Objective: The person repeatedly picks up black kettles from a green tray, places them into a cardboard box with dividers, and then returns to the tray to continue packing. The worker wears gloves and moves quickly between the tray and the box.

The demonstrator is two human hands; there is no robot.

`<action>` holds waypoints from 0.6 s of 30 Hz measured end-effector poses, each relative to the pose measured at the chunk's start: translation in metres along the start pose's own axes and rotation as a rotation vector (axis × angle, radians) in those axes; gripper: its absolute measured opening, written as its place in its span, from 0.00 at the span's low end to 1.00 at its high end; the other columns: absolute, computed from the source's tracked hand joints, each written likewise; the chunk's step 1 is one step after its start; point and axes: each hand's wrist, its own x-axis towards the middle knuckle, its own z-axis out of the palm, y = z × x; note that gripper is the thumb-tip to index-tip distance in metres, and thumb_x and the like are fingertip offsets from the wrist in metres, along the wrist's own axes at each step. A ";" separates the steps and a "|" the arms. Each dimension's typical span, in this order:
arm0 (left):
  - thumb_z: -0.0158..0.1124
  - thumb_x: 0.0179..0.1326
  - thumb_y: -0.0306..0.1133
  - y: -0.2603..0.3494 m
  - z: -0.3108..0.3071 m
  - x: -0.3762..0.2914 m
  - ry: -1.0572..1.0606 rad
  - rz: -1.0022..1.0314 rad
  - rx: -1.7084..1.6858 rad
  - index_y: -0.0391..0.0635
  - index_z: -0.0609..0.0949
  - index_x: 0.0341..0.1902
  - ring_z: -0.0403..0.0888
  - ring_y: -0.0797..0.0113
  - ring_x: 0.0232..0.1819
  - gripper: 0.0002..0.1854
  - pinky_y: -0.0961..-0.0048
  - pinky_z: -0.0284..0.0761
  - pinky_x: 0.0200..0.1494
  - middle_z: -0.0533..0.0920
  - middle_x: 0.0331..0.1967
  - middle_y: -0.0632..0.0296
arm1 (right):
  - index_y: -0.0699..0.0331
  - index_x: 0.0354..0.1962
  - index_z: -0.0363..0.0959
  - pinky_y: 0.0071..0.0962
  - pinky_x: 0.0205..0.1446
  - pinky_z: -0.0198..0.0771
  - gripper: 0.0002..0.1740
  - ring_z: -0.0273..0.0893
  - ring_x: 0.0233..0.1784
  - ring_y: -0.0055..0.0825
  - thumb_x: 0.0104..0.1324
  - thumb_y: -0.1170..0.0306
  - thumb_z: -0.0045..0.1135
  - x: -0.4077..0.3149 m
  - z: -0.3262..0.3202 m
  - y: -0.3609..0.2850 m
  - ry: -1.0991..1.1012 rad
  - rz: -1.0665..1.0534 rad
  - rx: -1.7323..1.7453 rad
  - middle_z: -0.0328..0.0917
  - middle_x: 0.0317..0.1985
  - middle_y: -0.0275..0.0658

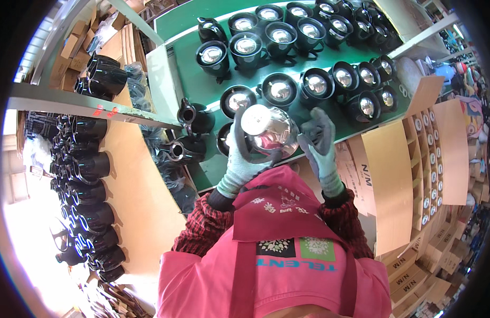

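Observation:
My left hand (pixel 245 153) wears a grey-and-mint coated work glove and grips a mirrored vacuum-flask liner (pixel 282 133). A white round piece (pixel 255 120) covers part of the liner on the side facing up. Just to the right, my right hand (pixel 319 135), gloved the same way, has its fingers apart and holds nothing; whether a fingertip touches the liner cannot be told. Beyond my hands, black jug bodies (pixel 277 90) with shiny silver domes inside stand in rows on the green workbench (pixel 205 85). One such jug body (pixel 224 139) is partly hidden behind my left hand.
Two black jug tops or jugs with spouts (pixel 187 149) lie at the bench's left end. Further left, glossy black jugs (pixel 95 165) line a cardboard-covered surface (pixel 137 175) beneath a metal frame rail (pixel 94 104). An open carton with dividers (pixel 421 159) holds several silver-topped liners at right.

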 end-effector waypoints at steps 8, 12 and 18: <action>0.77 0.47 0.27 -0.001 -0.077 0.019 -0.060 -0.163 -0.185 0.39 0.60 0.77 0.71 0.57 0.70 0.52 0.60 0.69 0.69 0.70 0.68 0.52 | 0.64 0.75 0.55 0.46 0.81 0.58 0.40 0.62 0.77 0.39 0.75 0.51 0.55 0.003 0.060 0.032 -0.280 0.449 1.127 0.63 0.74 0.43; 0.70 0.63 0.42 -0.115 -0.171 0.048 0.261 -0.373 0.486 0.37 0.66 0.74 0.79 0.47 0.61 0.40 0.58 0.73 0.66 0.79 0.60 0.43 | 0.65 0.73 0.58 0.44 0.80 0.59 0.39 0.63 0.77 0.38 0.74 0.53 0.56 -0.011 0.055 0.058 -0.308 0.471 1.273 0.64 0.74 0.43; 0.67 0.57 0.55 -0.230 -0.234 0.055 -0.076 -0.847 0.948 0.38 0.80 0.60 0.84 0.44 0.56 0.35 0.54 0.78 0.59 0.86 0.48 0.37 | 0.63 0.73 0.58 0.37 0.65 0.74 0.35 0.78 0.60 0.35 0.74 0.60 0.56 -0.017 0.049 0.042 -0.264 0.651 1.117 0.73 0.65 0.40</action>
